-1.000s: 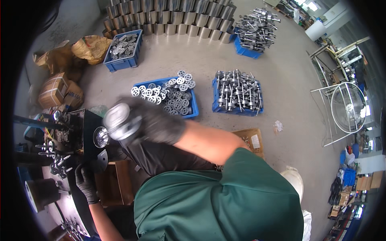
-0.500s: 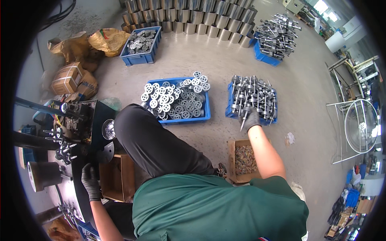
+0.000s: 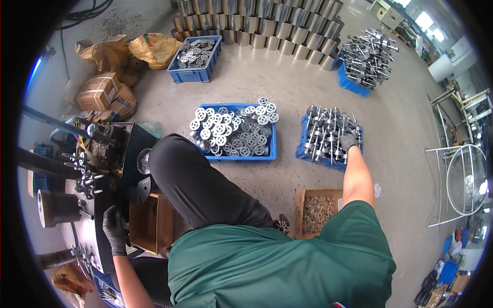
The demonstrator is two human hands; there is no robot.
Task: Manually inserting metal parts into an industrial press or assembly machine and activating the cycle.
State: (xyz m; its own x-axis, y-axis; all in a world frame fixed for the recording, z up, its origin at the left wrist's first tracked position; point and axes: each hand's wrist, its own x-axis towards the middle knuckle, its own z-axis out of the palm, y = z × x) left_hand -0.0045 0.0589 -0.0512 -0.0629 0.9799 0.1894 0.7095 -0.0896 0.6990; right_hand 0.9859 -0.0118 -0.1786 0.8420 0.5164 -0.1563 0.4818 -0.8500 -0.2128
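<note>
My right hand, in a dark glove, reaches into the right side of a pile of metal shafts with thick round middles. The fingers look curled round one of the shafts, though other parts partly hide them. A blue crate holds this pile on the floor. On the left, my gloved left hand lies at the edge of the workbench, fingers stretched out and nothing visible in them. Beside it stands an open brown box. Several shaft parts hang on the machine beyond that hand.
A blue crate of round spoked metal parts stands ahead, with a similar crate farther back. Another shaft-filled crate is at the far right. Stacked metal cylinders line the back. A box of small coloured bits sits below my right arm.
My right hand has moved right and farther away, from the near edge of the shaft pile to its right side. My left hand stays at the bench. The whole view has shifted slightly.
</note>
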